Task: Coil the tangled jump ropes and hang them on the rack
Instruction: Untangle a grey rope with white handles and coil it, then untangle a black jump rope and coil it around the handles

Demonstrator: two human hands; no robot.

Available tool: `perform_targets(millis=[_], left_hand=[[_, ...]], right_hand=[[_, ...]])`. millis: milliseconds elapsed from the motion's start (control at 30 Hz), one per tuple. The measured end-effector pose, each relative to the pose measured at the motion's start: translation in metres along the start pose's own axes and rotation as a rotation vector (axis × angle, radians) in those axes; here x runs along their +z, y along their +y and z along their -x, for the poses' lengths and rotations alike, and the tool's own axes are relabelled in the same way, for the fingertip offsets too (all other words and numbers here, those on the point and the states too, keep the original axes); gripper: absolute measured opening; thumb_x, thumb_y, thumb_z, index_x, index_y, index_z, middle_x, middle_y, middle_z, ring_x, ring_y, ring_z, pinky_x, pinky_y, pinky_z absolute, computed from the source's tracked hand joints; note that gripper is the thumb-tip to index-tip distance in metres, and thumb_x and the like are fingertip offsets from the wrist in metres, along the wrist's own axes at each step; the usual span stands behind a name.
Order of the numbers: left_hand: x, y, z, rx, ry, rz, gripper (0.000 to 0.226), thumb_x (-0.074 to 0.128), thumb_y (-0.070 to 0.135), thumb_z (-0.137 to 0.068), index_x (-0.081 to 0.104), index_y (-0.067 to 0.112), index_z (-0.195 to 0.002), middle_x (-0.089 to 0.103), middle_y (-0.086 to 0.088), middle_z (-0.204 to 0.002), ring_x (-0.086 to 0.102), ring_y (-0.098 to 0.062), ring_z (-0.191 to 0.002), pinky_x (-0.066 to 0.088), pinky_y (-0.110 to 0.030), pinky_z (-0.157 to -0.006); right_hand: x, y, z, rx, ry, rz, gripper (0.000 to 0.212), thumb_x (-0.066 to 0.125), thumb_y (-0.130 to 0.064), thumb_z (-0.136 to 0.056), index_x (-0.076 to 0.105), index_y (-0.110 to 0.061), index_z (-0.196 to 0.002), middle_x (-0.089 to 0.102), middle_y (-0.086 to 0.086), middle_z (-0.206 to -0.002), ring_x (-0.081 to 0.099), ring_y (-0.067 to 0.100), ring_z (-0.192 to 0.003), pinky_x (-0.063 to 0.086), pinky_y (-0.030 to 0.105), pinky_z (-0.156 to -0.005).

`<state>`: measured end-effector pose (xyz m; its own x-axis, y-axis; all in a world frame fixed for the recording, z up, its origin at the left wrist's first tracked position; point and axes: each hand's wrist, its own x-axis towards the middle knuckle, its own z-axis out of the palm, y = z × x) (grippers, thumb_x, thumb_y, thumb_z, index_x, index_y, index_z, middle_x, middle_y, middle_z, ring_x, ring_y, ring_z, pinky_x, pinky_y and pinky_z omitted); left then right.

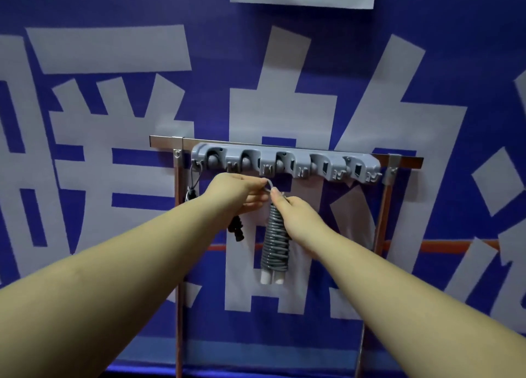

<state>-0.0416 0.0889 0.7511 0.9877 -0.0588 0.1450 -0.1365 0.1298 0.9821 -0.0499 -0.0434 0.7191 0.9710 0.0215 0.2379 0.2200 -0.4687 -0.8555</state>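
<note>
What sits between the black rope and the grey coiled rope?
In the head view, the left hand and forearm cross between the black rope and grey coiled rope.

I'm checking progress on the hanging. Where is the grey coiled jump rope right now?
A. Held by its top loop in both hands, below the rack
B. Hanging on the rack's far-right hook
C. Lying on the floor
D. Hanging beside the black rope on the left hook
A: both the left hand and right hand pinch the top loop of the grey coiled jump rope, which dangles below the rack, not yet on a hook.

Only 1 view is given, from a camera worn on the person's head. It faces forward, nearly level, at a blue banner [427,50] close ahead. The grey rack [284,161] sits near mid-frame within arm's reach, and both forearms stretch in from the bottom corners.
</note>
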Motion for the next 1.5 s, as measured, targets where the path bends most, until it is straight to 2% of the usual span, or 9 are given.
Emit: perform_targets(millis=[300, 400, 533, 700, 800, 933, 1133, 1300, 1500], left_hand=[[0.010, -0.002, -0.078, 0.079, 0.105, -0.037, 0.015, 0.053, 0.005, -0.095, 0.059, 0.007, -0.081, 0.060, -0.007, -0.068, 0.058, -0.009, -0.049, 0.052, -0.018, -0.052], [0.012, -0.005, -0.092, 0.136, 0.126, -0.147, 0.010, 0.054, 0.007, -0.094, 0.057, 0.006, -0.085, 0.058, -0.008, -0.069, 0.056, -0.015, -0.056, 0.051, -0.020, -0.052], [0.012, -0.014, -0.099, 0.131, 0.123, -0.163, 0.016, 0.056, 0.008, -0.093, 0.058, 0.009, -0.078, 0.058, -0.006, -0.065, 0.055, -0.012, -0.050, 0.051, -0.017, -0.046], [0.012, -0.020, -0.096, 0.083, 0.110, -0.132, 0.010, 0.053, 0.008, -0.095, 0.059, 0.005, -0.089, 0.058, -0.009, -0.070, 0.055, -0.014, -0.054, 0.051, -0.018, -0.047], [0.012, -0.021, -0.088, 0.060, 0.074, -0.101, 0.009, 0.050, 0.003, -0.096, 0.059, 0.004, -0.097, 0.059, -0.009, -0.074, 0.055, -0.015, -0.059, 0.051, -0.017, -0.048], [0.009, -0.023, -0.070, 0.016, 0.069, -0.088, 0.014, 0.045, 0.000, -0.097, 0.054, 0.005, -0.106, 0.057, -0.008, -0.076, 0.055, -0.017, -0.061, 0.051, -0.018, -0.047], [-0.004, -0.035, -0.031, -0.050, 0.042, -0.175, 0.016, 0.045, 0.001, -0.096, 0.055, 0.009, -0.087, 0.057, -0.008, -0.076, 0.052, -0.015, -0.058, 0.047, -0.021, -0.048], [-0.013, -0.052, 0.012, -0.096, 0.021, -0.188, 0.014, 0.047, 0.003, -0.096, 0.055, 0.011, -0.087, 0.059, -0.007, -0.074, 0.055, -0.014, -0.055, 0.047, -0.024, -0.053], [-0.025, -0.132, 0.059, -0.245, 0.018, -0.230, 0.011, 0.049, 0.010, -0.096, 0.058, 0.010, -0.102, 0.064, -0.009, -0.092, 0.061, -0.017, -0.069, 0.051, -0.026, -0.063]], right_hand=[[0.004, 0.006, -0.086, 0.092, 0.051, 0.088, 0.070, 0.030, -0.064, -0.090, 0.057, -0.005, -0.118, 0.058, 0.006, -0.098, 0.053, 0.023, -0.087, 0.034, 0.027, -0.059], [0.006, 0.009, -0.101, 0.108, 0.080, 0.058, 0.070, 0.030, -0.061, -0.092, 0.053, -0.003, -0.124, 0.059, 0.009, -0.111, 0.054, 0.026, -0.098, 0.038, 0.029, -0.075], [0.015, 0.020, -0.108, 0.155, 0.074, -0.026, 0.071, 0.030, -0.063, -0.091, 0.051, -0.006, -0.127, 0.060, 0.009, -0.113, 0.056, 0.025, -0.098, 0.043, 0.031, -0.075], [0.024, 0.027, -0.108, 0.243, 0.075, -0.121, 0.078, 0.032, -0.067, -0.087, 0.043, -0.007, -0.135, 0.055, 0.013, -0.126, 0.054, 0.031, -0.111, 0.045, 0.047, -0.098], [0.021, 0.028, -0.102, 0.245, 0.061, -0.129, 0.075, 0.033, -0.068, -0.086, 0.046, -0.011, -0.132, 0.057, 0.010, -0.124, 0.055, 0.029, -0.110, 0.045, 0.046, -0.098], [0.011, 0.029, -0.086, 0.241, 0.065, -0.201, 0.056, 0.030, -0.063, -0.091, 0.057, -0.017, -0.109, 0.064, 0.009, -0.111, 0.061, 0.026, -0.101, 0.051, 0.043, -0.091], [0.004, 0.033, -0.033, 0.312, -0.001, -0.281, 0.063, 0.028, -0.056, -0.095, 0.045, -0.011, -0.136, 0.057, 0.014, -0.129, 0.058, 0.027, -0.112, 0.046, 0.037, -0.091], [0.012, 0.035, 0.008, 0.358, -0.029, -0.273, 0.061, 0.028, -0.054, -0.096, 0.049, -0.009, -0.132, 0.058, 0.014, -0.127, 0.058, 0.027, -0.113, 0.045, 0.036, -0.089], [0.045, 0.087, 0.066, 0.436, -0.049, -0.196, 0.047, 0.037, -0.044, -0.098, 0.055, -0.010, -0.123, 0.062, 0.009, -0.119, 0.060, 0.021, -0.099, 0.048, 0.033, -0.084]])
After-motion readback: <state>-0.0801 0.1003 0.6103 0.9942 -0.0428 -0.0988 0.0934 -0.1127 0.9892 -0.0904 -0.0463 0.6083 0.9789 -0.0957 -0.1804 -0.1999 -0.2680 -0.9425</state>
